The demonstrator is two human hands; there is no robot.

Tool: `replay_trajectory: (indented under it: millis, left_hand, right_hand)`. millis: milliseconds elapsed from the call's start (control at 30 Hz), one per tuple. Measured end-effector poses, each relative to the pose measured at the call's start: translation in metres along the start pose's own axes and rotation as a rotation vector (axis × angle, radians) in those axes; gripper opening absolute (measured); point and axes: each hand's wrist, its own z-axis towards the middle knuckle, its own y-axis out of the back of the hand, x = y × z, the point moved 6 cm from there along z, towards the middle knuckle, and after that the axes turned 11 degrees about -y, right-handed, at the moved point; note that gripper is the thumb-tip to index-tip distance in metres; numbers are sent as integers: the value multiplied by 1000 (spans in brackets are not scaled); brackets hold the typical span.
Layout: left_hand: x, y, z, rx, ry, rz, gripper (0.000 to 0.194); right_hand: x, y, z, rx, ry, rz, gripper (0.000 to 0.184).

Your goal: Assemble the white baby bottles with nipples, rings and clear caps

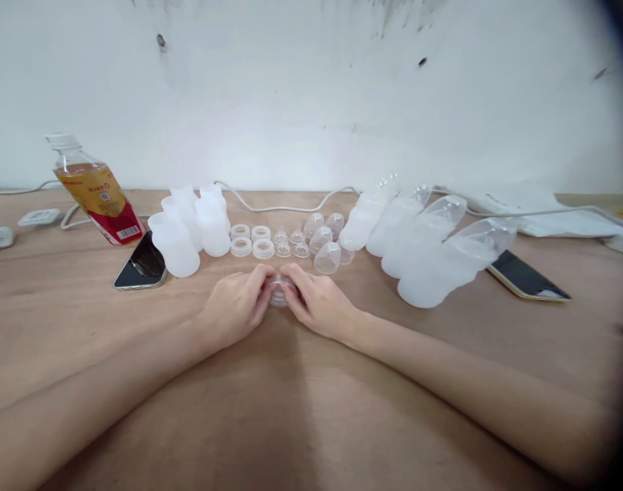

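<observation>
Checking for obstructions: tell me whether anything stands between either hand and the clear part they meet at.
Nothing visible: the left hand and right hand both hold the clear part directly. The rings lie beyond it.

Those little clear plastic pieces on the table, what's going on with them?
A person's left hand and right hand pinch a small clear piece between them, partly hidden by the fingers. Just beyond lie pale rings, small clear domes and larger clear caps. White bottles without caps stand to the left; white bottles with clear caps on are grouped to the right.
</observation>
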Motion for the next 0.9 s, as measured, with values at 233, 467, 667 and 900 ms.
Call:
replay_trajectory:
  millis: [233, 467, 667, 900]
  left_hand:
    - [-1, -2, -2, -7, 2, 28, 11]
    - [5, -3, -2, 14, 123, -86, 6]
    - [10, -4, -2, 63, 208, -222, 11]
    - [14, -11, -2, 61, 195, -197, 11]
  right_hand:
    - [-1, -4, 0, 41, -2, 6, 12]
    - [-2, -4, 0, 62, -50, 16, 12]
    - [-4, -4, 0, 117, -28, 83, 17]
    - [-4, -6, 0, 121, -44, 86, 20]
